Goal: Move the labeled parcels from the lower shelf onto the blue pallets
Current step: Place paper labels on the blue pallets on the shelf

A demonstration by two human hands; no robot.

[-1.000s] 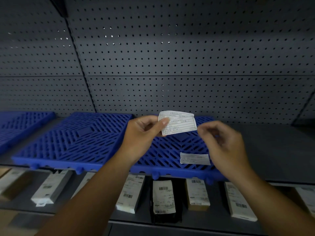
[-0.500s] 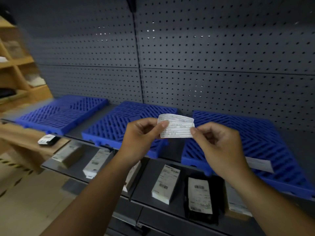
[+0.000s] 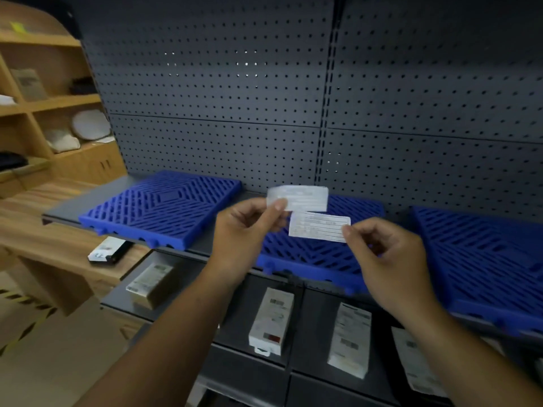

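Note:
My left hand (image 3: 244,233) pinches a white paper slip (image 3: 302,197) by its left end. My right hand (image 3: 388,259) pinches a second printed slip (image 3: 318,227) just below and to the right of the first. Both slips hover over the middle blue pallet (image 3: 311,259). A second blue pallet (image 3: 164,210) lies to the left and a third (image 3: 484,265) to the right, all on the upper grey shelf. On the lower shelf lie labeled parcels: a brown one (image 3: 151,282), a white one (image 3: 271,320) and another white one (image 3: 349,339).
A dark pegboard wall (image 3: 293,98) backs the shelves. A wooden counter (image 3: 58,230) at the left carries a small black parcel (image 3: 107,251). Wooden shelving (image 3: 38,107) with assorted items stands at the far left. One more parcel (image 3: 417,362) lies at the lower right.
The view has swung left. The single paper held between both hands has come apart into two slips, one in each hand, with the right slip now lower.

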